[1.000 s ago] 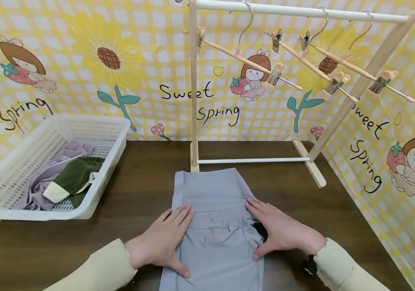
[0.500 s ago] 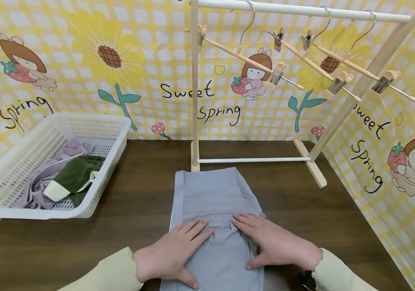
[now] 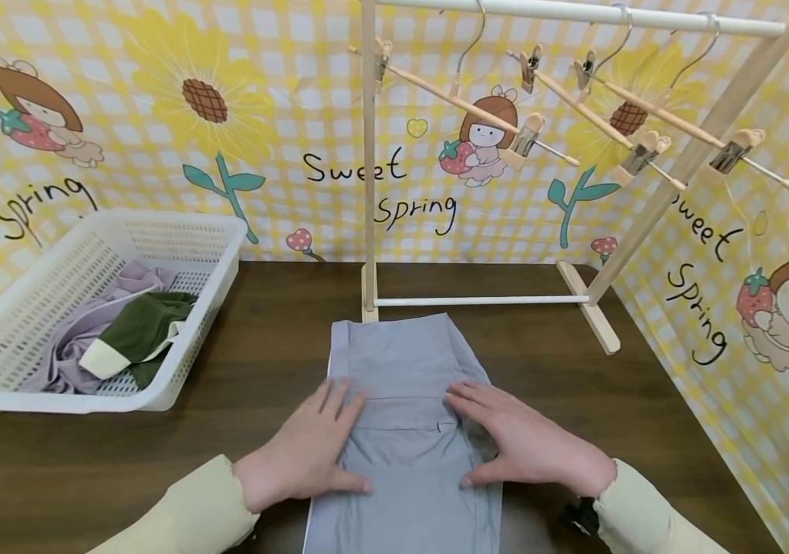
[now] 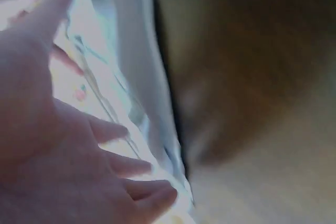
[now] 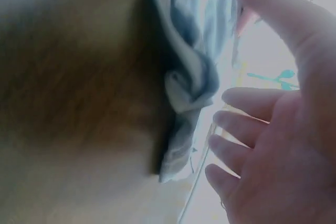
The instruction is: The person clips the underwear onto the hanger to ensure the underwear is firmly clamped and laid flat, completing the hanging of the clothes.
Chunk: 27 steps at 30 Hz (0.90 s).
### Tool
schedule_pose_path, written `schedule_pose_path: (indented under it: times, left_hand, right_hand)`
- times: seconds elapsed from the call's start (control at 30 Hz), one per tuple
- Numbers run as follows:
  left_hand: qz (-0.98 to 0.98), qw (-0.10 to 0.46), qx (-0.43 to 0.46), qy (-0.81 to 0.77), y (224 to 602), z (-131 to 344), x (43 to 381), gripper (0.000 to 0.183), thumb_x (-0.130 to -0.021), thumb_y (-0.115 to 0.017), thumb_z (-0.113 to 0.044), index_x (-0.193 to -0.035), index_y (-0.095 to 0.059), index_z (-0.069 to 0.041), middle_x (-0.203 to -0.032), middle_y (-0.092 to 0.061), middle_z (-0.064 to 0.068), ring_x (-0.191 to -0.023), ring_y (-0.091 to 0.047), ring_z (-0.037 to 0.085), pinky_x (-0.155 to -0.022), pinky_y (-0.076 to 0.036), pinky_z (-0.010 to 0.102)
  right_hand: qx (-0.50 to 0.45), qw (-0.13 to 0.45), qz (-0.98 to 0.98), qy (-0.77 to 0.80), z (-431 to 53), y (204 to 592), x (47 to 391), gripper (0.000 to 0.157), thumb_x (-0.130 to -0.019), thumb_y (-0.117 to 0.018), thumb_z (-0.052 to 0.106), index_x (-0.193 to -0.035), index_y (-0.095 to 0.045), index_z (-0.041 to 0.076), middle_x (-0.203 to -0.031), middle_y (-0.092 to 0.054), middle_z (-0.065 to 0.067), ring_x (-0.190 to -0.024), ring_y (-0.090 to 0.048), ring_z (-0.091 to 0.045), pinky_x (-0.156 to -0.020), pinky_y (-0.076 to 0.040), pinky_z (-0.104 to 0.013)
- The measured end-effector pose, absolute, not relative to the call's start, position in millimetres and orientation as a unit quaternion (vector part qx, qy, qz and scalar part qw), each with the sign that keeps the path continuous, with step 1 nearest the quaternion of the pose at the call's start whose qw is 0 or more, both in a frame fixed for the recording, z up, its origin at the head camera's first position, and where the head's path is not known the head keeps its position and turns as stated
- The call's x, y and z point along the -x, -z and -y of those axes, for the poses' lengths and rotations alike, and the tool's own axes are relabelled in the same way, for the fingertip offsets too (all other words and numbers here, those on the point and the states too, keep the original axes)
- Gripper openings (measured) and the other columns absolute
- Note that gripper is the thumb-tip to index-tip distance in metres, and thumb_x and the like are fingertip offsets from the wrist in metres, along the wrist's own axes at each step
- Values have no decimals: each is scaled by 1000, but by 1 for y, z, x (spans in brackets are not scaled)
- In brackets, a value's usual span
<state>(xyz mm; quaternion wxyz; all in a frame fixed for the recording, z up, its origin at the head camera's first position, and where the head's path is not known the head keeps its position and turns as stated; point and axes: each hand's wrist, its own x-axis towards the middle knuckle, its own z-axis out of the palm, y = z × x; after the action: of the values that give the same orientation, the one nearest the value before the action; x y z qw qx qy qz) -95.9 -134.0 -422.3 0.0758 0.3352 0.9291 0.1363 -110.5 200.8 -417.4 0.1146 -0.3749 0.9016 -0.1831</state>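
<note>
A grey-blue garment [image 3: 408, 454] lies spread on the dark wooden table, running from the front edge of the head view toward the rack. Its near end is cut off by the frame. My left hand [image 3: 304, 446], fingers spread, is at its left edge. On the opposite side, my right hand [image 3: 526, 438] lies over the right edge with fingers extended and thumb apart. Between the hands the cloth shows crosswise creases. In the right wrist view a bunched fold [image 5: 191, 82] of the garment sticks out at the edge beside the right hand [image 5: 262, 140].
A white perforated basket [image 3: 208, 300] at the left holds a lilac cloth [image 3: 76, 346] and a dark green and cream cloth [image 3: 134, 335]. Behind the garment stands a wooden rack [image 3: 370, 192] with a white top bar [image 3: 574, 15]. Several clip hangers [image 3: 450, 96] hang from it.
Both hands moved inward over the cloth, then drew apart toward its edges and slightly away from the body. The creased middle looks flatter now.
</note>
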Motion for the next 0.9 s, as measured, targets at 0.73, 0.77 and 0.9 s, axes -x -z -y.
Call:
schedule_pose_path:
  times: [0.73, 0.77, 0.9]
  left_hand:
    - [-943, 121, -297, -94, 418, 154, 113, 111, -79, -75, -69, -152, -40, 7, -158, -28, 31, -145, -27, 44, -114, -20, 62]
    - [-943, 113, -298, -92, 416, 153, 115, 110, -79, -75, -70, -151, -41, 6, -157, -30, 30, -145, -29, 45, -114, -21, 62]
    - [-946, 44, -300, -114, 406, 148, 129, 102, -80, -77, -64, -148, -45, 6, -153, -39, 29, -141, -35, 46, -111, -27, 64]
  right_hand:
    - [374, 136, -900, 178, -197, 429, 118, 102, -78, -82, 61, -157, -41, 11, -164, -29, -9, -151, -23, -30, -118, -21, -54]
    - [373, 134, -901, 179, -197, 429, 118, 102, -77, -82, 61, -156, -42, 11, -164, -29, -9, -150, -24, -30, -118, -21, -54]
    - [367, 117, -904, 185, -196, 429, 118, 100, -77, -81, 65, -154, -46, 12, -161, -35, -9, -148, -30, -29, -115, -30, -53]
